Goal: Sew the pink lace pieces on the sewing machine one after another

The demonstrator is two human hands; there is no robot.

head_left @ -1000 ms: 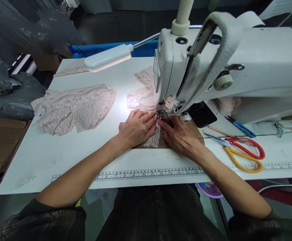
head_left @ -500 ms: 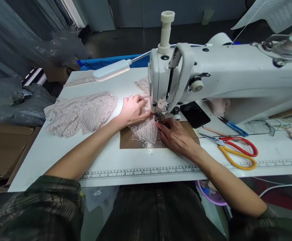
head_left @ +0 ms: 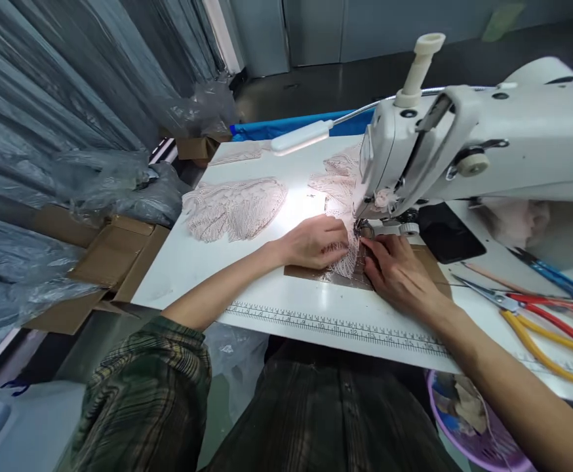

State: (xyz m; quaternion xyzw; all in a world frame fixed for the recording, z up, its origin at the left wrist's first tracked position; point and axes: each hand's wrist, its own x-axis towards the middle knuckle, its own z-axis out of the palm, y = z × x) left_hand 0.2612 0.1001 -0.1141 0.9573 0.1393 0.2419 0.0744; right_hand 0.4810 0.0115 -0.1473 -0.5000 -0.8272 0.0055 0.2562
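Under right arm (head_left: 505,372) — purple basket (head_left: 507,440), scraps (head_left: 469,402).

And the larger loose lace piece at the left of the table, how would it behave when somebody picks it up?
The loose lace piece would probably droop, as its lower edge lies soft and wavy. It is likely light for its size, since the fabric looks thin and openwork. Lying flat on the white table, it seems unlikely to roll.
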